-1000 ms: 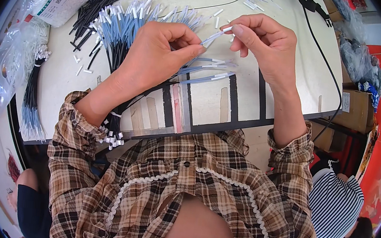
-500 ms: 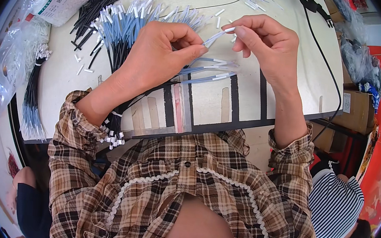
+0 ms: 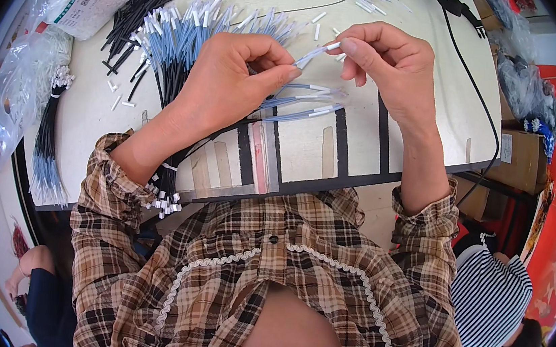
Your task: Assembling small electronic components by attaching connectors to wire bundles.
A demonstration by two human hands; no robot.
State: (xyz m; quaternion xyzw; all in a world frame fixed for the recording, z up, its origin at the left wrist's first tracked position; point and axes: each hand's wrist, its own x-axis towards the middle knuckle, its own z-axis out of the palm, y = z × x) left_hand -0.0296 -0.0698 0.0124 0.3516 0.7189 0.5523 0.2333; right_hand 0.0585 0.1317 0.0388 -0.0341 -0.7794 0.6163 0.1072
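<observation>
Pinching one white-tipped wire [image 3: 318, 52] together, left hand [image 3: 230, 77] and right hand [image 3: 391, 67] hide its middle.

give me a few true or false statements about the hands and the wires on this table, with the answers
1. Both hands pinch one thin blue wire between them. True: the left hand and right hand meet on the blue wire.
2. The right hand rests flat on the table. False: it is raised, fingertips on the wire's white tip.
3. A fan of blue wires lies beyond the left hand. True.
4. The black cable runs along the table's left edge. False: it runs down the right side.
</observation>
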